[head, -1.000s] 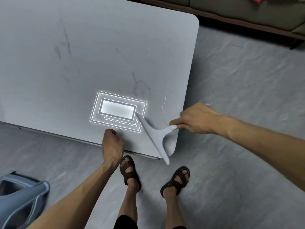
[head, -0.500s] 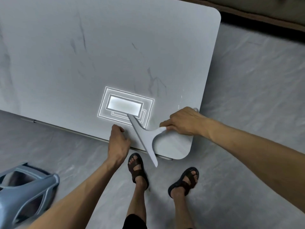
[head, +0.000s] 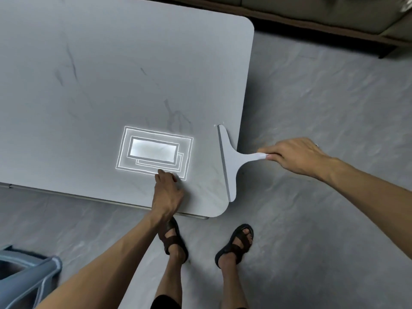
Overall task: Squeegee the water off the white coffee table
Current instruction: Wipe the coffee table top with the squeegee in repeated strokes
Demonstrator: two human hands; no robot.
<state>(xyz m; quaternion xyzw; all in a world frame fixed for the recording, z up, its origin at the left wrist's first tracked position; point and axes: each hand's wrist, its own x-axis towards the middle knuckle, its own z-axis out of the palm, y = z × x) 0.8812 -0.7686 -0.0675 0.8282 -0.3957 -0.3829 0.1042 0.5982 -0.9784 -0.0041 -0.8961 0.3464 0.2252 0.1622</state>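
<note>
squeegee (head: 229, 161), pale grey and t-shaped, lies on the white coffee table (head: 111, 74) at its right end in the head view. its long blade runs almost parallel to the table's right edge and just inside it, and the near tip reaches the rounded front-right corner. the handle sticks out sideways past that edge, over the grey floor (head: 323, 97).

the right hand (head: 294, 156) is off the table, with its fingers curled tight round the end of the handle. the left hand (head: 168, 192) rests on the tabletop close to the front edge, fingers loosely bent and holding nothing. its fingertips touch the lower border of a bright rectangular light reflection (head: 153, 150) on the glossy surface.

faint dark veins mark the tabletop. below the front edge stand two feet in brown sandals (head: 236, 241). a blue plastic stool (head: 24, 279) sits in the bottom left corner, well apart from the table. a sofa (head: 312, 12) runs along the top right.
</note>
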